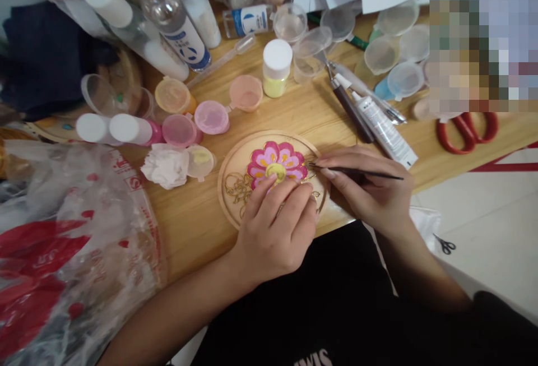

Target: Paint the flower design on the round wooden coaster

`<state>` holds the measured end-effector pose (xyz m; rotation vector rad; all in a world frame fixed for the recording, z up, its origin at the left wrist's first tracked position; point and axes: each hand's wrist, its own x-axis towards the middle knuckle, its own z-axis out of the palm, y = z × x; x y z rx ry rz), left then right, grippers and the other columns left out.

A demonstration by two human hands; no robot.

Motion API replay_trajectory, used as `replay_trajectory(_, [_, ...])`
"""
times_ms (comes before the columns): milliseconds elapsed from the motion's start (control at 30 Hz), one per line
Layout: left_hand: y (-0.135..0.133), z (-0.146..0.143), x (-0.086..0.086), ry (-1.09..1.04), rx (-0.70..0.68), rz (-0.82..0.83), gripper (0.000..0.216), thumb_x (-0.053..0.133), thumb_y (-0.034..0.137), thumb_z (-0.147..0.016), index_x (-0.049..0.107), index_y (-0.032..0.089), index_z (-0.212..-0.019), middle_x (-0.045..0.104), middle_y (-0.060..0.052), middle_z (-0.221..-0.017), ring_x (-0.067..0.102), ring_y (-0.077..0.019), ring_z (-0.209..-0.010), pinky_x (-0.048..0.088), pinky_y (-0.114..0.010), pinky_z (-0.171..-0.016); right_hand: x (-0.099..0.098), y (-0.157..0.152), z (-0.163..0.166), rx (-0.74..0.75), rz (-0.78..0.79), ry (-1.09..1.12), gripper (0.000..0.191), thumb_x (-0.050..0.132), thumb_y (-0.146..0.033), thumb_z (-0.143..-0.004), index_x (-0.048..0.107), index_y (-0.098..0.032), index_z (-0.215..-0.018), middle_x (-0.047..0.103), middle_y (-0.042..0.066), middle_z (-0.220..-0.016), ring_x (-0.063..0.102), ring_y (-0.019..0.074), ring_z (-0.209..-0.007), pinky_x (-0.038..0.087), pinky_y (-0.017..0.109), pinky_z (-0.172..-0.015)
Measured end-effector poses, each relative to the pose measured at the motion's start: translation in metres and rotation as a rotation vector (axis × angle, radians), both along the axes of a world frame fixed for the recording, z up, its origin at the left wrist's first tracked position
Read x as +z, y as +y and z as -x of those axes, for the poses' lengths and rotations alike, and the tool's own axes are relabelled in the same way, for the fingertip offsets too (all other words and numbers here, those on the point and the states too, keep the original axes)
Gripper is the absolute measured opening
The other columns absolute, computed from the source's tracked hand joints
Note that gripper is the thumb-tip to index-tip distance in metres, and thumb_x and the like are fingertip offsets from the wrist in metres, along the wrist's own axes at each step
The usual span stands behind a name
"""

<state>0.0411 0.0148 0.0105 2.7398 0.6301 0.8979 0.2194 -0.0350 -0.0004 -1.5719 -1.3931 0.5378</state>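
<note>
A round wooden plaque (227,158) with a raised rim lies at the table's near edge. On it is a pink and magenta flower (275,153) with gold outlines and a yellow centre. Gold-outlined leaf shapes (237,189) to the left are unfilled. My left hand (279,223) is bent over the plaque's near part, gripping it, with fingertips on the flower's lower half; what lies beneath the palm is hidden. In my right hand (365,186), closed fingers pinch a thin dark stick-like tool (365,172), its tip at the flower's right edge.
Small colour cups (212,116), a yellow-filled jar (277,69) and bottles (180,29) crowd the back and left. Crumpled tissue (166,165) and a plastic bag (105,209) lie left. A white tube (384,128) and red-handled scissors (466,133) are right; small scissors (444,244) are lower.
</note>
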Motion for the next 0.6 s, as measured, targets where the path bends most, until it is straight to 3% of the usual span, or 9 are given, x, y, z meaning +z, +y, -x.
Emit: replay_trajectory(600, [-0.0012, -0.0027, -0.0037, -0.026, 0.026, -0.01, 0.007, 0.067, 0.011, -0.081, 0.066, 0.015, -0.086, 0.071, -0.005, -0.096, 0.065, -0.0204, -0.097, 0.053, -0.04, -0.095, -0.0001, -0.0001, 0.0004, -0.008, 0.004, -0.023, 0.019, 0.066, -0.013, -0.083, 0.073, -0.026, -0.096, 0.076, 0.001, -0.092, 0.071, 0.0179, -0.088, 0.059, 0.035, -0.081])
